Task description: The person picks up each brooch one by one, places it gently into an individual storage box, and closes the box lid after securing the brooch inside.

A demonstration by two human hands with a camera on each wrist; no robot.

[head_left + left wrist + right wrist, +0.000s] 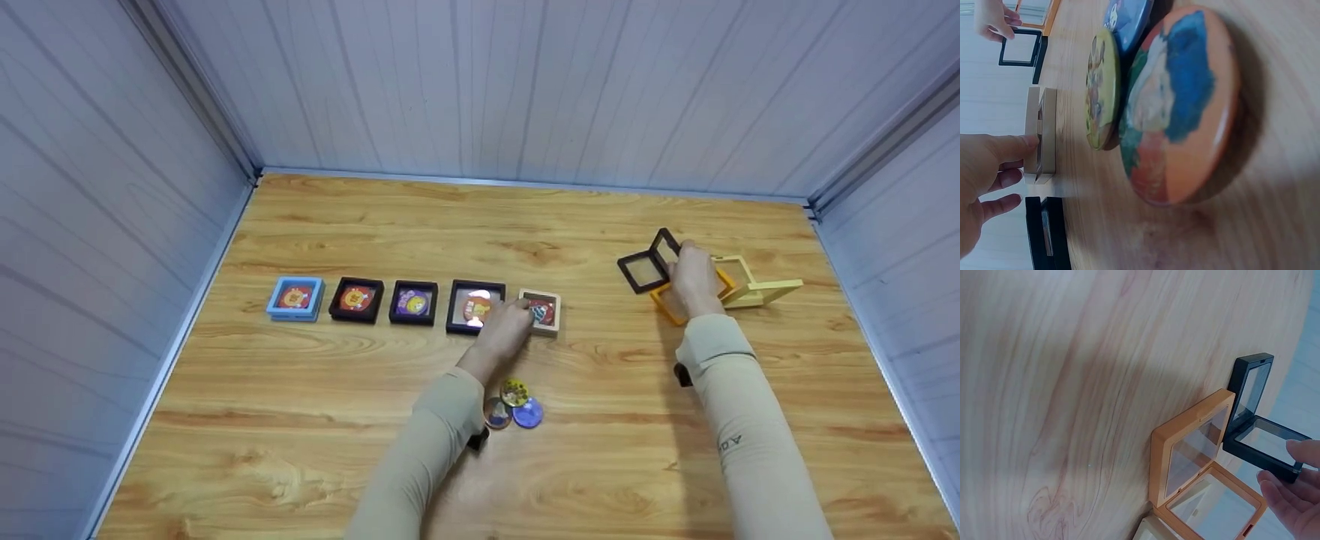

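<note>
My left hand (508, 326) has its fingers on a cream display case (556, 319), which holds a red round badge. One digit lies on its edge in the left wrist view. My right hand (694, 277) pinches one half of an open black display case (1264, 444) between thumb and fingers. Beside that stands an open orange display case (1159, 464), with an open pale yellow case (772, 289) to its right. Near my left wrist lie three round picture badges: yellow (515, 391), blue (528, 412) and orange-rimmed (1179, 107).
Left of the cream case stand a larger black case (450, 315), two smaller black cases (412, 322) (356, 320) and a light blue case (294, 316), each with a badge inside. Pale panel walls (487, 97) enclose the wooden table (300, 450) at the back and sides.
</note>
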